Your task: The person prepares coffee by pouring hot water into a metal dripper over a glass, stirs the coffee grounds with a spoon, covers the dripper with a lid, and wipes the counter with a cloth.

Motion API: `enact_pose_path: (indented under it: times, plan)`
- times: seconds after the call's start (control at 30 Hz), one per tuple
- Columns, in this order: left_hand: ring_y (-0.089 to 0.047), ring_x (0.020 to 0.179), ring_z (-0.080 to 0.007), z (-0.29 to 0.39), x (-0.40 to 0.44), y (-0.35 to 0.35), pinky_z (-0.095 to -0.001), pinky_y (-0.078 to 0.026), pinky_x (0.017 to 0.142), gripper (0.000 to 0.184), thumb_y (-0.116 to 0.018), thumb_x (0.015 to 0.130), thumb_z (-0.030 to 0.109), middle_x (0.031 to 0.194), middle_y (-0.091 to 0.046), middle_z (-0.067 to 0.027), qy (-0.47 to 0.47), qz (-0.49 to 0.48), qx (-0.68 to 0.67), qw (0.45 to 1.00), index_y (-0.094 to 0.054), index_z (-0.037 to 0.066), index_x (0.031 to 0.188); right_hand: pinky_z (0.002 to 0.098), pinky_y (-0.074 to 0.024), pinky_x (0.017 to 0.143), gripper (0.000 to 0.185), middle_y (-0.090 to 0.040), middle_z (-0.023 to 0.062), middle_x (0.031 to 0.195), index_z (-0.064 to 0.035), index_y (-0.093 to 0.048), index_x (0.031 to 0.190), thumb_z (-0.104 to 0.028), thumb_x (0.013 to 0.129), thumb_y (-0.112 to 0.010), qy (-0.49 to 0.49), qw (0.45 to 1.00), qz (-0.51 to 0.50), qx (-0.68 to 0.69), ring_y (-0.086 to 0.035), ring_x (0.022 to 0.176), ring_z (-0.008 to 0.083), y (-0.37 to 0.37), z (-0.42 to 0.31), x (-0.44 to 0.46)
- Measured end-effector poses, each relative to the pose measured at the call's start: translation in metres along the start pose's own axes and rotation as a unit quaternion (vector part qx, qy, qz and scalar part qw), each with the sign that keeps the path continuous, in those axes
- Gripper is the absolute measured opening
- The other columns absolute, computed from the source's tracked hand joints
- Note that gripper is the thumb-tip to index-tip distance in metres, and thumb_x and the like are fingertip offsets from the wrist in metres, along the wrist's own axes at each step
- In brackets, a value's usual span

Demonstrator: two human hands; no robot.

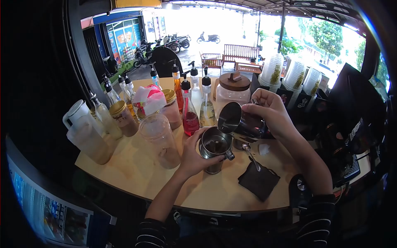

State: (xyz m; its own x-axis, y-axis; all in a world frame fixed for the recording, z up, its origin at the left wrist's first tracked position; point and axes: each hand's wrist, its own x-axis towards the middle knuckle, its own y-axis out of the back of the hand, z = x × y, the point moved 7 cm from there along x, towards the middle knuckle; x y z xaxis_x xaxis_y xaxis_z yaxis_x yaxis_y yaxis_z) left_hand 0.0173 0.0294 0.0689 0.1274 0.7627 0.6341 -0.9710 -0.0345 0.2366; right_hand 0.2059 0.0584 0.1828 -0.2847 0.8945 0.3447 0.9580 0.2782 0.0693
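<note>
My left hand (193, 156) is wrapped round a metal mug (214, 166) with a side handle, and dark liquid shows inside it. Above the mug, my right hand (268, 110) grips a steel pitcher (248, 125) by its handle. The pitcher is tilted on its side, with its mouth facing left over the mug's rim; I cannot make out a stream between them. To the right of the mug, a spoon (252, 158) rests with one end on a folded dark cloth (259, 180). A clear plastic jar (160, 141) with brown powder stands left of my left hand.
Pump bottles, including a red syrup bottle (190, 115), line the back of the wooden table (124, 169). A wooden-lidded glass jar (232, 93) stands behind the pitcher. Stacked plastic cups (271, 70) are at the back right. White pitchers (80, 113) and gold-lidded jars (120, 117) occupy the left.
</note>
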Motion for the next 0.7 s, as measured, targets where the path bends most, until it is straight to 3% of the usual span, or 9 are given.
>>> enact_pose_path:
  times: [0.13, 0.4, 0.7]
  plan:
    - [-0.059, 0.108, -0.0211, -0.0035, -0.0014, 0.0001, -0.0344, -0.044, 0.098, 0.079, -0.088, 0.056, 0.026, 0.113, -0.061, -0.0125, 0.008, 0.002, 0.001, 1.000, -0.052, 0.000, 0.121, 0.0159, -0.0457, 0.060, 0.022, -0.058, -0.0019, 0.071, -0.0074, -0.047, 0.077, 0.001, 0.080, -0.068, -0.016, 1.000, -0.003, -0.017, -0.057, 0.067, 0.0017, -0.0025, 0.0010, 0.0041]
    - [-0.059, 0.109, -0.0220, -0.0061, -0.0009, -0.0002, -0.0348, -0.043, 0.098, 0.081, -0.088, 0.056, 0.028, 0.113, -0.061, -0.0128, 0.014, 0.000, 0.015, 1.000, -0.051, 0.000, 0.122, 0.0191, -0.0524, 0.067, 0.019, -0.065, 0.0053, 0.079, -0.0047, -0.049, 0.082, 0.003, 0.081, -0.066, -0.018, 1.000, -0.015, -0.009, -0.064, 0.074, 0.0075, -0.0065, 0.0033, 0.0079]
    - [-0.059, 0.109, -0.0217, -0.0056, 0.0006, -0.0006, -0.0346, -0.043, 0.098, 0.081, -0.088, 0.055, 0.027, 0.113, -0.061, -0.0126, 0.011, -0.004, 0.011, 1.000, -0.051, 0.000, 0.122, 0.0207, -0.0544, 0.068, 0.017, -0.066, 0.0064, 0.081, -0.0033, -0.050, 0.082, 0.004, 0.081, -0.066, -0.008, 0.999, -0.017, -0.030, -0.065, 0.074, 0.0089, -0.0038, 0.0049, 0.0115]
